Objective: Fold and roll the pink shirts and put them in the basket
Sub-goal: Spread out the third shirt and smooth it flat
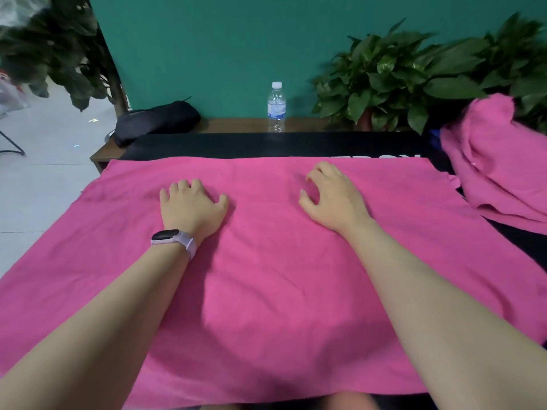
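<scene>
Both hands are resting on the spread pink shirt [266, 261], fingers curled with the tips pressing into the fabric, gripping nothing that can be seen. Left hand [192, 207], with a watch [170, 236] at its wrist, is lying left of centre, knuckles up and thumb splayed toward the middle. Right hand [333, 196] is sitting right of centre, fingers arched like a claw, thumb apart from them; whether any cloth is being pinched under it cannot be told. This shirt is lying flat across the black mat [281, 143], filling the middle and lower frame, its long axis running left to right and its far edge lying parallel to the mat's back edge. More pink shirts [497, 173] are lying crumpled in a heap at the right edge. A water bottle [276, 106] is standing upright at top centre, a black pouch [157, 119] to its left, potted plants [414, 78] to its right
</scene>
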